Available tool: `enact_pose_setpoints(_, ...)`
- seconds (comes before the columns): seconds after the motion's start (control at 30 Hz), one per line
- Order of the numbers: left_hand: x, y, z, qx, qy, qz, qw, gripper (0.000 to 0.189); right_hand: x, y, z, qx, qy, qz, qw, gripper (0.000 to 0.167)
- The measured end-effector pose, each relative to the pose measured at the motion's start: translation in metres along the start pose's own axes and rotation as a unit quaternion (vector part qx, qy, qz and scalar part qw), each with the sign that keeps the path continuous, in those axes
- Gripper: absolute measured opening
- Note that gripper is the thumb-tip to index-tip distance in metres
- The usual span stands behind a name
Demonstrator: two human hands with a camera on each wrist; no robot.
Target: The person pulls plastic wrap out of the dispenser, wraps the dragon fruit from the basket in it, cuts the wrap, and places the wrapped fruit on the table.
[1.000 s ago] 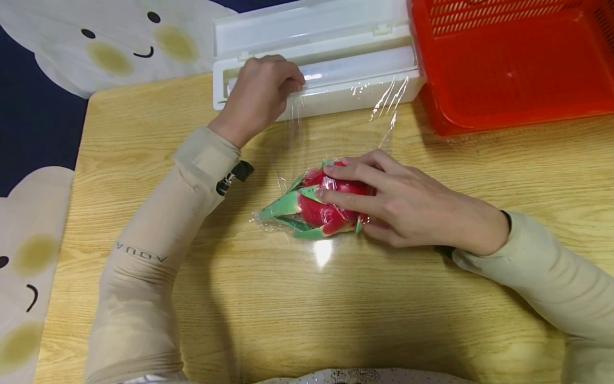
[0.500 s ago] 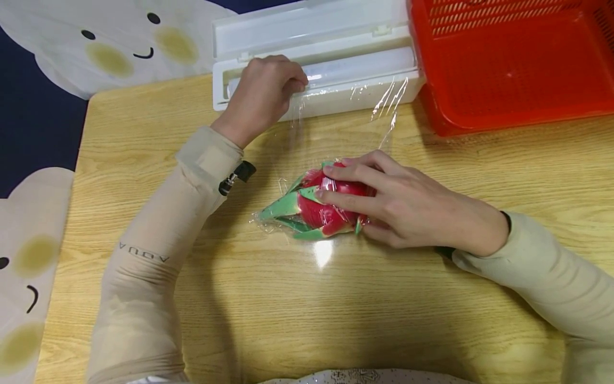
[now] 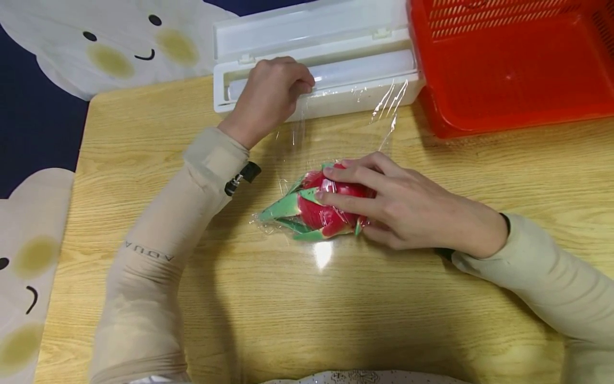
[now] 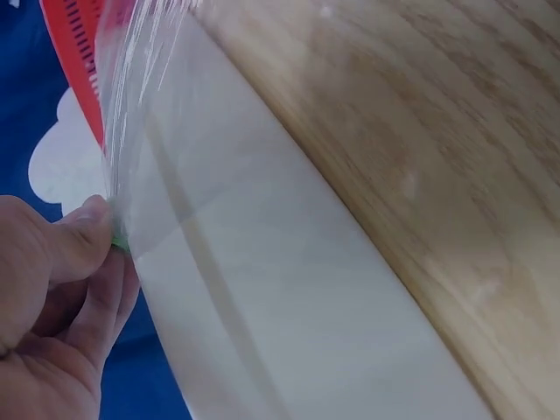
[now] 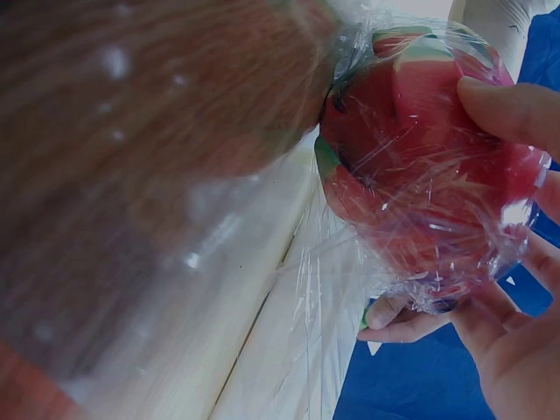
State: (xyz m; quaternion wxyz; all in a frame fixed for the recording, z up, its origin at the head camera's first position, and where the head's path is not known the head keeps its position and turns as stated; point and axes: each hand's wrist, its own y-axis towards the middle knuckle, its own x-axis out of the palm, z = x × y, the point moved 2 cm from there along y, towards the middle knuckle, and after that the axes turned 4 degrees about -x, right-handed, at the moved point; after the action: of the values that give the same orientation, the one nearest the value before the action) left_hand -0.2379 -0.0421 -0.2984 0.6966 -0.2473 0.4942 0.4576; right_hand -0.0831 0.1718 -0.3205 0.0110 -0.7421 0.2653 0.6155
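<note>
A red and green dragon fruit, wrapped in clear cling film, lies on the wooden table. My right hand grips it from the right, fingers over its top; the right wrist view shows the thumb and fingers around the wrapped fruit. Cling film stretches from it to a white dispenser box with its lid raised and a film roll inside. At the box's front edge my left hand pinches a small green slide cutter, mostly hidden by the thumb and fingers.
A red plastic basket stands right of the box, close against its end. The wooden table extends in front of the fruit. Cloud-patterned cloth lies beyond the table's left and far edges.
My left hand has slid a short way to the right along the box's front edge. My right hand and the dragon fruit have stayed in place.
</note>
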Motion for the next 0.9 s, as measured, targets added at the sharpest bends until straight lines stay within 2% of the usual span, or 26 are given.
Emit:
enact_pose_setpoints(0.47,0.003,0.010,0.014,0.013,0.005,-0.009,0.9999,0.024,-0.001,0.000,-0.001,-0.001,0.005,0.004,1.0000,0.080)
enact_pose_setpoints(0.9,0.005,0.017,0.024,0.015,0.016,-0.037,0.9991,0.024,-0.001,-0.001,-0.001,0.000,0.001,-0.002,1.0000,0.079)
